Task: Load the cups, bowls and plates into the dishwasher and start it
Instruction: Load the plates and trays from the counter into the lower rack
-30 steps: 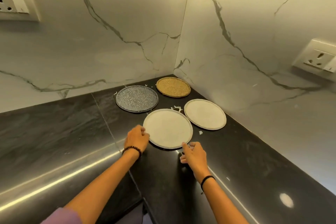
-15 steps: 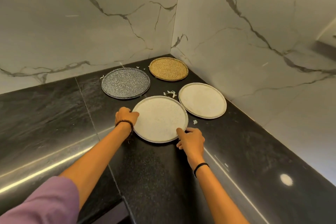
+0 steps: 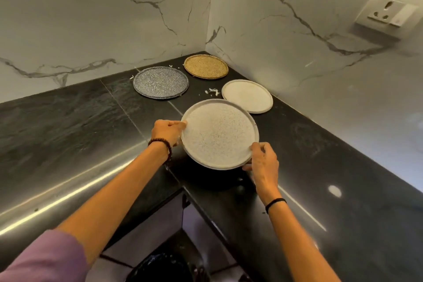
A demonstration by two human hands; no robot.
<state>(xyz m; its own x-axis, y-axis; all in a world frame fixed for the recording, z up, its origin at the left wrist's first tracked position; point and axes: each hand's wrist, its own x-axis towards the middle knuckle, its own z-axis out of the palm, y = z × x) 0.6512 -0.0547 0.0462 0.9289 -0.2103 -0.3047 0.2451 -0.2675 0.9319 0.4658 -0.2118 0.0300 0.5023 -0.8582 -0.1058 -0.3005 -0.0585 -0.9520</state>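
The person holds a speckled white plate (image 3: 218, 135) with both hands, lifted clear of the black bench (image 3: 68, 126) and tilted a bit toward the camera, over the bench's inner front corner. The left hand (image 3: 168, 131) grips the plate's left rim, thumb on top and the other fingers (image 3: 177, 142) curled under; the right hand (image 3: 263, 162) pinches the near-right rim the same way — both clenched on the plate.

It looks like stiff stoneware or ceramic: rigid, prob. fairly heavy for its size, breakable if knocked on the stone edge. The raised lip gives a good hold; the flat middle gives none. Opposite-rim grip w/ two hands seems the safe way.

Three more plates lie flat toward the bench's back corner — a plain white plate (image 3: 247, 95), a grey plate (image 3: 161, 82) and a tan plate (image 3: 206, 66). Small white scraps (image 3: 211, 91) lie between them, so rims may be a bit greasy.
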